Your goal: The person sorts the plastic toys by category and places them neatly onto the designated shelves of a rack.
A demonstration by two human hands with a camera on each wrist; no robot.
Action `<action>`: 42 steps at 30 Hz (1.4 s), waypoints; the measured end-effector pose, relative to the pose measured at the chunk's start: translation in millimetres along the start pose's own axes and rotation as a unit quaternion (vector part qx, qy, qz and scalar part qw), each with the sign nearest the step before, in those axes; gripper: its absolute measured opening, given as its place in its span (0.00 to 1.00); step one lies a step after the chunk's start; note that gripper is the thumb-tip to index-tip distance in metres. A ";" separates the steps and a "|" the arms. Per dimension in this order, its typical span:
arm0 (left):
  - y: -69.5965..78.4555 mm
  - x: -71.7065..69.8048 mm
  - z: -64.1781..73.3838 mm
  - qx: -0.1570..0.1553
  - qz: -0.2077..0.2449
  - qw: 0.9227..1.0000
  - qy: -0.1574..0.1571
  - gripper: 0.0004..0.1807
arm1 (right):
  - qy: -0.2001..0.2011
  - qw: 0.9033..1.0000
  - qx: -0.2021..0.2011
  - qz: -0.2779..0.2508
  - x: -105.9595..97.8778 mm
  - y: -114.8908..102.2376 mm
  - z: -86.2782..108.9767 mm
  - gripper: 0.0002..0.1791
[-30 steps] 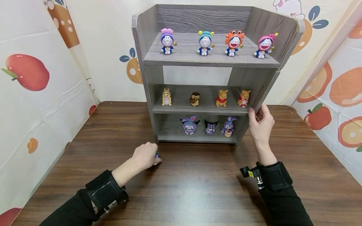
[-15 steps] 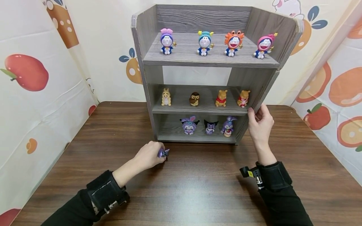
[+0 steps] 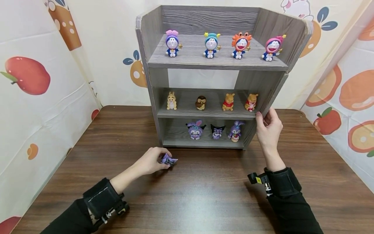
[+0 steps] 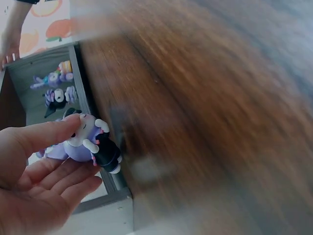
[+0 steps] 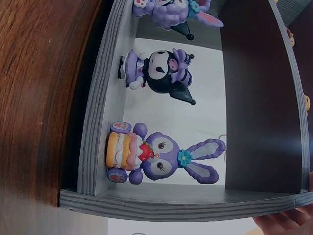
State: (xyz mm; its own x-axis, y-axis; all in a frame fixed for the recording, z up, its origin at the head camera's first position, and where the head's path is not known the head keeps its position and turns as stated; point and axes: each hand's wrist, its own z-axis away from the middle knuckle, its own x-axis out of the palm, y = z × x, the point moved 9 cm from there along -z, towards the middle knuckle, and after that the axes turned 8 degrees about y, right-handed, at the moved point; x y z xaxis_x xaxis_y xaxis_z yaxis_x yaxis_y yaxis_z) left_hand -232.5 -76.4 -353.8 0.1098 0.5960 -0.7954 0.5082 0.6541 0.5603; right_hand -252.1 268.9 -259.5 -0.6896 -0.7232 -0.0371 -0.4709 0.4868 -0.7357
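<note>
My left hand (image 3: 152, 161) pinches a small purple and black figurine (image 4: 85, 139) between thumb and fingers, just in front of the lowest shelf's left end. In the left wrist view its white face and black lower body show, with the thumb across its head. My right hand (image 3: 269, 129) grips the right side edge of a grey wooden display shelf (image 3: 216, 66), near the middle board. On the bottom board stand a purple figurine with rabbit ears (image 3: 195, 130), a black and purple figurine (image 3: 217, 132) and a purple rabbit figurine holding a cake (image 5: 161, 155).
Several blue figurines in coloured hats, one a crab hat (image 3: 242, 44), line the top board. The middle board bears a yellow rabbit (image 3: 171, 100), an owl (image 3: 201, 102) and two bears, one in red (image 3: 228, 101). The brown table (image 3: 204, 195) meets fruit-printed cloth walls (image 3: 29, 130).
The left hand has shifted slightly and turned, so the figurine, nearly hidden at first, now shows beyond the fingertips and lies tipped over to the right. The right hand stays on the shelf.
</note>
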 end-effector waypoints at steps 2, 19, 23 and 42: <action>-1.5 -2.4 1.6 0.006 0.003 1.000 0.007 0.14 | -0.001 1.000 0.000 0.001 0.4 0.2 0.1 0.15; 22.9 6.9 10.6 0.119 -0.102 0.987 -0.024 0.13 | 0.000 1.000 -0.006 0.004 -0.1 -3.4 -0.2 0.16; 36.1 10.8 9.7 0.137 -0.196 0.970 -0.040 0.18 | 0.000 1.000 -0.006 0.003 0.4 -3.6 -0.4 0.16; 54.0 55.4 -0.5 0.098 -0.570 0.809 -0.103 0.05 | 0.001 1.000 -0.005 -0.004 -0.4 -2.7 -0.8 0.15</action>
State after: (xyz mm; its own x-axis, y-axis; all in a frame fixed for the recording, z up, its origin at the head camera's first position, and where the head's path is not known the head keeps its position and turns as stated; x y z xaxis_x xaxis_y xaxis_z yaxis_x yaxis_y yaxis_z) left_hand -199.4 -7.8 -367.4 -0.3963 -0.4461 -0.8025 0.5028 0.6259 -0.5962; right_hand -251.0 268.3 -256.9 -0.6868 -0.7262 -0.0308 -0.4812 0.4860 -0.7296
